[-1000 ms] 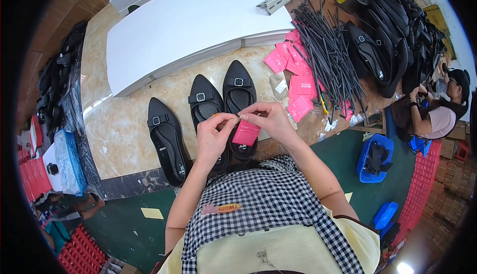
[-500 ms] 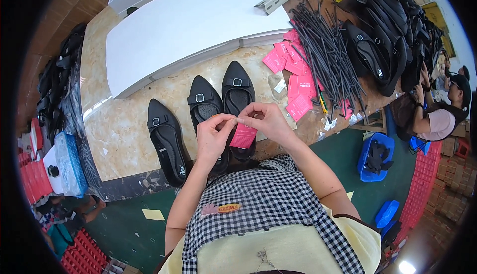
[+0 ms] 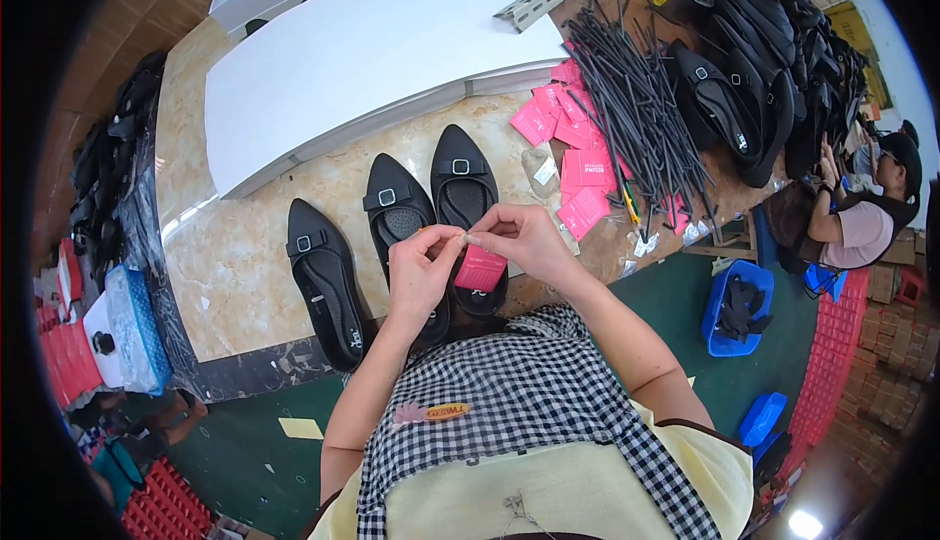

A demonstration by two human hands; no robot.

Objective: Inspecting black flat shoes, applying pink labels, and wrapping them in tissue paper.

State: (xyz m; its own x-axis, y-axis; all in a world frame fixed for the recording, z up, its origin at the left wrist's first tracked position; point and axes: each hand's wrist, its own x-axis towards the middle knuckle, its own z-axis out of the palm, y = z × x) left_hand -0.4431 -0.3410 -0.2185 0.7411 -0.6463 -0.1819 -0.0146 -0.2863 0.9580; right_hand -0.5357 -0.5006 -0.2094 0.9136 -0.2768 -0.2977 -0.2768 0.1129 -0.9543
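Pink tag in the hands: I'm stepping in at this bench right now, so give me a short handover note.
Left hand and right hand meet fingertip to fingertip, pinching the top of a pink tag that hangs over the rightmost black shoe.
Two more black buckled shoes lie to the left, no tag visible on them.
Loose pink tags lie beside black strips.
Done: unclear.

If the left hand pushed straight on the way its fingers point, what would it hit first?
Most likely the right hand, whose fingertips already meet the left hand over the pink tag; depth is hard to judge.
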